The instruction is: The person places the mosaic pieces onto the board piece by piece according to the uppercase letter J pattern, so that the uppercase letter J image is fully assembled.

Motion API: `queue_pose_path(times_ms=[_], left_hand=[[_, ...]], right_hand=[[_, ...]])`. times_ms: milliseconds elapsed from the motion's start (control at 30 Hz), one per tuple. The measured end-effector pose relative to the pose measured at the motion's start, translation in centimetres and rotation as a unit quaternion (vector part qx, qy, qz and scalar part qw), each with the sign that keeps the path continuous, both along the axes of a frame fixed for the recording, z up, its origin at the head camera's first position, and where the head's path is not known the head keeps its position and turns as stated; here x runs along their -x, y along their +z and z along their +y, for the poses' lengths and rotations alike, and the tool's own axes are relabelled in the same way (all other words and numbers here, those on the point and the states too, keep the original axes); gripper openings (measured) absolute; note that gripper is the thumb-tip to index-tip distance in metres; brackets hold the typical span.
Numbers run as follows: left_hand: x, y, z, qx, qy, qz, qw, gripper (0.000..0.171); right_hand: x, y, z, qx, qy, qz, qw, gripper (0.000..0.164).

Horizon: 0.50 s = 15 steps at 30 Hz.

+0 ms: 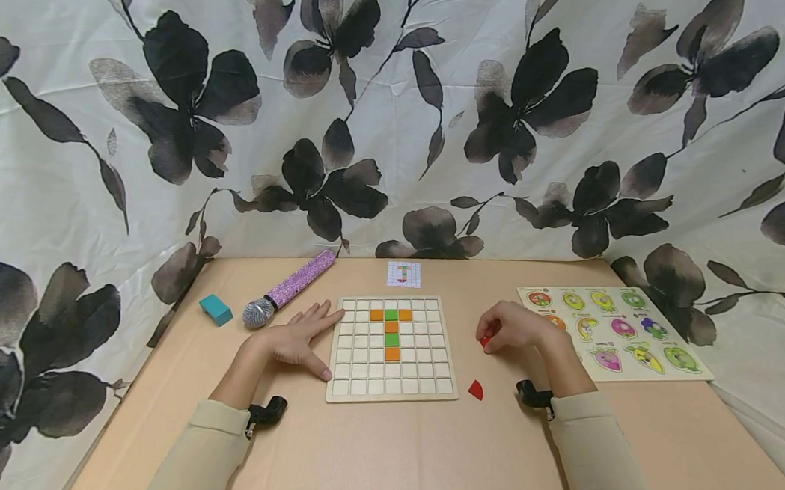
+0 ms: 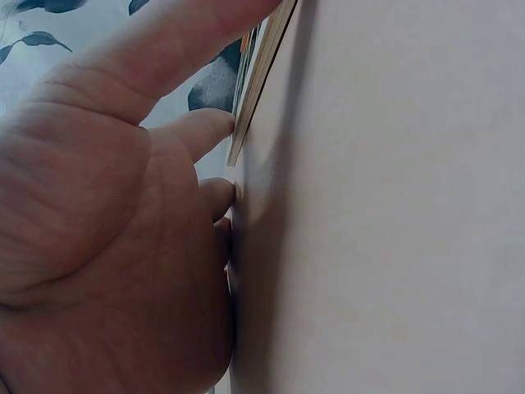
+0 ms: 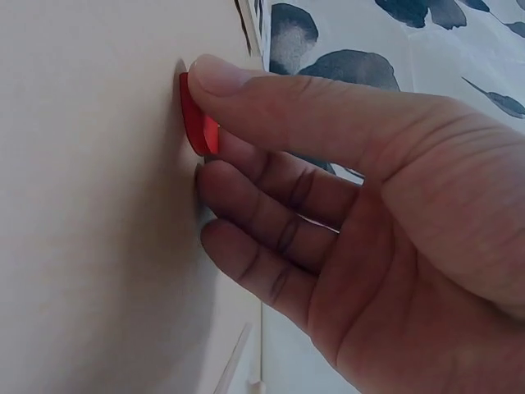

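Observation:
A wooden grid board lies mid-table, with orange and green squares forming a T shape among its white cells. My left hand rests at its left side, fingers spread, with thumb and index finger touching the board's edge. The left wrist view shows the palm beside that edge. To the right of the board, my right hand pinches a small red piece between thumb and fingers, close to the tabletop. Another red piece, wedge-shaped with a curved side, lies nearer me.
Behind the board lies a small pattern card. A glittery pink microphone and a teal block sit at the left. A fruit-picture board lies right, partly under my right hand. Floral fabric hangs behind the table.

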<state>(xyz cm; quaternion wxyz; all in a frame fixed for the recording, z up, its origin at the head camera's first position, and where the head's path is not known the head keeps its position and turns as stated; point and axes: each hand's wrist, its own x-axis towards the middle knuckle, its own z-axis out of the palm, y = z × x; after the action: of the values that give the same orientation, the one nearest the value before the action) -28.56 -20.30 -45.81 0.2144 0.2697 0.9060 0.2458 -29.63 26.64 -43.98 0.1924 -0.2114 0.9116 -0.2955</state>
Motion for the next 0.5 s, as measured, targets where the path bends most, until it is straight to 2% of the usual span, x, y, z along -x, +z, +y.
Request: queue_pose_path(times_ms=[333, 500], left_hand=[[0.00, 0.02, 0.00, 0.004, -0.004, 0.005, 1.0000, 0.127], [0.08, 0.00, 0.03, 0.006, -0.004, 0.004, 1.0000, 0.127]], right_hand=[[-0.02, -0.06, 0.32, -0.002, -0.006, -0.004, 1.000, 0.022], [0.08, -0.35, 0.17, 0.007, 0.015, 0.017, 1.000, 0.020]])
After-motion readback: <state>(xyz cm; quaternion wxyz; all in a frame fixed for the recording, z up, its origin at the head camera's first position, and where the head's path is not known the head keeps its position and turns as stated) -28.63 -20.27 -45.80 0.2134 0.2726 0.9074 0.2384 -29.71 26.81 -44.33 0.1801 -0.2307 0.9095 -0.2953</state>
